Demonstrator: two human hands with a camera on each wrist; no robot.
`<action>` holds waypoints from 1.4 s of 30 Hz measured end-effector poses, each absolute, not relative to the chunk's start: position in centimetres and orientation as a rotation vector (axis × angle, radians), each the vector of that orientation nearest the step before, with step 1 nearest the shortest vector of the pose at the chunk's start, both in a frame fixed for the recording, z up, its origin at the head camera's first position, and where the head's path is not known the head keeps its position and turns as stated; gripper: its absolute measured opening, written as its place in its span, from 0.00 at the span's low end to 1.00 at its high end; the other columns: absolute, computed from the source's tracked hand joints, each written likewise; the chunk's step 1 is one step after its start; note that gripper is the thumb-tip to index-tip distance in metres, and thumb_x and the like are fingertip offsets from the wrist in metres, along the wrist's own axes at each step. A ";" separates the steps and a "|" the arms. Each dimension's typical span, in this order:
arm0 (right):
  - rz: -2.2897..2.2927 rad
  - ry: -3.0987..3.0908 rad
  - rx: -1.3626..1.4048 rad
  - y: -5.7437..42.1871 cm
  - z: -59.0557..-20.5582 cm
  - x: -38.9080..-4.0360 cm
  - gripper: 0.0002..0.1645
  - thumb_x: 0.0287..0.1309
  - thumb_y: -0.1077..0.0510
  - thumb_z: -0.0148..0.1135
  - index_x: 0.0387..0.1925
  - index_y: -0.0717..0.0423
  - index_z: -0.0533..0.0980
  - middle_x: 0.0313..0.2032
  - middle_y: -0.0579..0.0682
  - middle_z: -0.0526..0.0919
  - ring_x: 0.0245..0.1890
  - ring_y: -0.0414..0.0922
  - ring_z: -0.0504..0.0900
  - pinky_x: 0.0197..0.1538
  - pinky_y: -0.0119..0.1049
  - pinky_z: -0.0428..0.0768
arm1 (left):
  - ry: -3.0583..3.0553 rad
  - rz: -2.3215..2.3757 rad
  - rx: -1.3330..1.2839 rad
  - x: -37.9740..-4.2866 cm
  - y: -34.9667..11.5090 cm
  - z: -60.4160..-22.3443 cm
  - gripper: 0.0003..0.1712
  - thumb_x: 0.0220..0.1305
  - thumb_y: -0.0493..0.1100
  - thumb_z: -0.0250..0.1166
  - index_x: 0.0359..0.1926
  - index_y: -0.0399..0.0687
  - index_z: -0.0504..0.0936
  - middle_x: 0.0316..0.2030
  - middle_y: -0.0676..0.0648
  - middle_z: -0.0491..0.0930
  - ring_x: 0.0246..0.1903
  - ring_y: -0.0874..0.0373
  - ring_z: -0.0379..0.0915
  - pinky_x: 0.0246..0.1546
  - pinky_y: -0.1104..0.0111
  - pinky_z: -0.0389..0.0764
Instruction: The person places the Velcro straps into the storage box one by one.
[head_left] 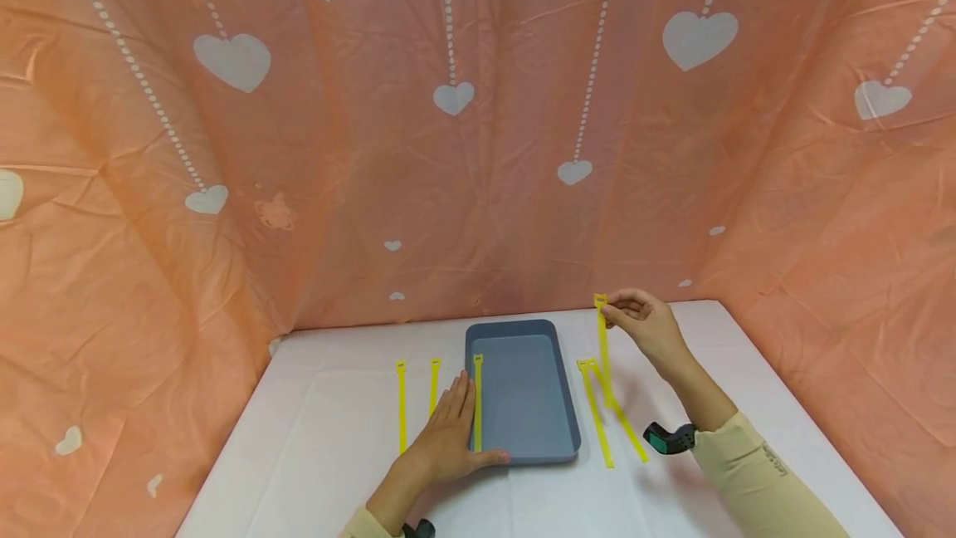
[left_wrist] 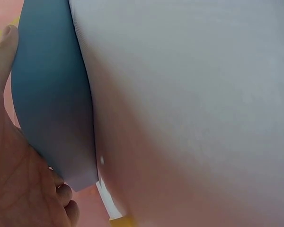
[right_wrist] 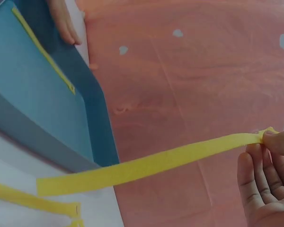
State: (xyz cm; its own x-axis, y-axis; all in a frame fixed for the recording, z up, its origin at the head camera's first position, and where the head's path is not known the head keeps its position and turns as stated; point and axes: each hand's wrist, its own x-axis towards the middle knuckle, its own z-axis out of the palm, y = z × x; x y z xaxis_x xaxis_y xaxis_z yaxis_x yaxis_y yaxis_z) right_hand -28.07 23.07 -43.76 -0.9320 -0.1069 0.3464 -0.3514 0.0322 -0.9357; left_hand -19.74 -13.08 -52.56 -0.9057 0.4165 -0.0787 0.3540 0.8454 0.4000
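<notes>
My right hand (head_left: 651, 335) pinches a yellow cable tie strap (head_left: 602, 343) near its slotted head, between thumb and fingertips. The strap hangs down right of the grey-blue tray (head_left: 534, 397); in the right wrist view its flat band stretches out from the fingers (right_wrist: 258, 175). My left hand (head_left: 446, 442) lies along the tray's left side, its fingers extended and thumb spread at the near left corner. Inside the tray, by the left wall, lies another yellow strap (head_left: 479, 405). The left wrist view shows the palm against the tray's outer wall (left_wrist: 52, 94).
Left of the tray lie two yellow straps, an outer strap (head_left: 402, 405) and an inner strap (head_left: 434, 380) partly behind the left hand. Right of it rest a straight strap (head_left: 597, 422) and a slanted strap (head_left: 631, 434). A pink curtain (head_left: 508, 231) encloses the white table (head_left: 329, 422).
</notes>
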 end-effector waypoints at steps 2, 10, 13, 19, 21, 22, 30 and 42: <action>2.035 -2.107 0.496 22.8 -43.6 -28.0 0.15 0.73 0.66 0.67 0.51 0.76 0.77 0.39 0.42 0.88 0.37 0.37 0.88 0.46 0.30 0.88 | 2.858 0.575 0.601 -19.7 -13.1 -52.5 0.79 0.59 0.83 0.66 0.86 0.32 0.41 0.86 0.34 0.34 0.86 0.41 0.33 0.84 0.46 0.47; 2.094 -2.113 0.485 21.6 -43.4 -27.8 0.15 0.74 0.66 0.66 0.52 0.76 0.76 0.39 0.44 0.88 0.38 0.39 0.88 0.48 0.32 0.88 | 2.860 0.583 0.605 -19.7 -13.1 -52.5 0.79 0.59 0.82 0.66 0.85 0.32 0.42 0.86 0.34 0.34 0.86 0.40 0.34 0.84 0.45 0.46; 2.125 -2.123 0.482 20.9 -43.6 -27.7 0.15 0.74 0.67 0.66 0.52 0.76 0.75 0.39 0.44 0.87 0.38 0.39 0.88 0.49 0.33 0.88 | 2.861 0.583 0.609 -19.7 -13.1 -52.4 0.78 0.59 0.82 0.67 0.85 0.32 0.41 0.86 0.34 0.34 0.86 0.40 0.33 0.84 0.45 0.46; 2.146 -2.166 0.486 19.3 -43.9 -27.7 0.17 0.74 0.66 0.66 0.53 0.77 0.74 0.39 0.46 0.86 0.38 0.40 0.88 0.50 0.37 0.89 | 2.868 0.581 0.611 -19.7 -13.1 -52.5 0.79 0.58 0.83 0.67 0.85 0.32 0.42 0.86 0.34 0.34 0.86 0.40 0.34 0.84 0.46 0.46; 2.153 -2.170 0.494 18.9 -44.1 -27.8 0.18 0.74 0.66 0.66 0.54 0.78 0.74 0.40 0.48 0.86 0.38 0.40 0.88 0.50 0.37 0.89 | 2.872 0.578 0.605 -19.7 -13.0 -52.5 0.80 0.58 0.83 0.67 0.85 0.32 0.42 0.86 0.34 0.35 0.86 0.41 0.34 0.84 0.47 0.46; 2.157 -2.171 0.497 18.7 -44.2 -27.8 0.18 0.74 0.65 0.66 0.54 0.78 0.74 0.40 0.48 0.86 0.38 0.40 0.88 0.50 0.37 0.89 | 2.873 0.578 0.601 -19.7 -13.0 -52.6 0.80 0.58 0.83 0.67 0.85 0.32 0.42 0.86 0.34 0.35 0.86 0.41 0.34 0.84 0.47 0.46; 2.233 -2.152 0.519 17.1 -45.0 -28.0 0.17 0.73 0.66 0.66 0.53 0.77 0.74 0.38 0.47 0.86 0.37 0.40 0.88 0.49 0.37 0.89 | 2.875 0.561 0.598 -19.7 -13.0 -52.5 0.80 0.58 0.84 0.66 0.85 0.32 0.43 0.86 0.34 0.36 0.86 0.41 0.34 0.84 0.47 0.47; 2.349 -2.094 0.495 14.7 -46.0 -28.2 0.11 0.73 0.67 0.66 0.51 0.72 0.76 0.37 0.46 0.86 0.37 0.41 0.87 0.51 0.40 0.89 | 2.884 0.557 0.604 -19.8 -13.1 -52.7 0.79 0.58 0.83 0.67 0.85 0.32 0.43 0.86 0.34 0.36 0.85 0.40 0.35 0.84 0.46 0.48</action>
